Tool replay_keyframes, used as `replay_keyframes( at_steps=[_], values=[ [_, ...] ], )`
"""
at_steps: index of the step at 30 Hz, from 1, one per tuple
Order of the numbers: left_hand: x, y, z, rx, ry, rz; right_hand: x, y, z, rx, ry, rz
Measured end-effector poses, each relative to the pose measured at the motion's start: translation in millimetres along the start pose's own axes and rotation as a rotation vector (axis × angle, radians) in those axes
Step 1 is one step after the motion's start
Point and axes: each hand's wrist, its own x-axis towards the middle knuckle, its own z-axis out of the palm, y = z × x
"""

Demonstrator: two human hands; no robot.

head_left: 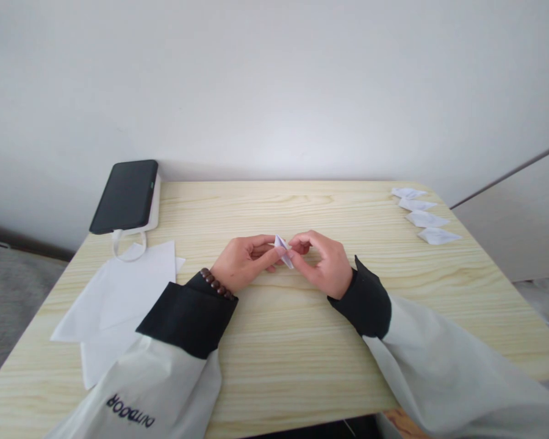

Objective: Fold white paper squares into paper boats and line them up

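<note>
Between my two hands, just above the middle of the table, is a small piece of folded white paper (282, 246) with a pointed tip facing up. My left hand (249, 261) pinches it from the left, thumb in front and fingers behind. From the right, my right hand (322, 261) grips its other side between thumb and forefinger, the remaining fingers curled. The fingers partly cover the paper, so its full shape is hidden.
Several folded white paper pieces (434, 236) lie in a column at the far right of the pale wood table (274, 366). Loose white sheets (137, 283) overlap on the left, below a black tablet-like device (125, 194) on a white box. A white wall (274, 91) stands behind.
</note>
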Motion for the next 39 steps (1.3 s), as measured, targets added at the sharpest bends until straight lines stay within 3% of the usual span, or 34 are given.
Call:
replay_keyframes(
  at_steps=[4,8,12,16,20,28,34,39],
  values=[
    [-2,-1,3,0.172,0.054,0.069,-1,3,2,-0.084,0.010,0.013],
    [-5,-3,4,0.575,0.227,0.221,-1,3,3,-0.080,-0.025,0.008],
    [-6,-3,6,0.864,0.390,0.303,-2,0,4,-0.056,0.058,0.007],
    [-5,-2,11,0.907,0.329,0.253,-4,0,7,-0.062,0.061,0.008],
    [-4,-3,12,0.918,0.282,0.312,-4,3,10,-0.104,-0.013,0.039],
    [-4,-4,11,1.077,0.481,0.281,-4,4,11,-0.135,0.023,0.082],
    [-4,-4,9,0.791,0.323,0.180,-5,5,9,-0.147,0.096,-0.103],
    [-1,-6,8,0.251,0.246,0.051,-2,7,5,-0.213,0.097,-0.266]
  ],
)
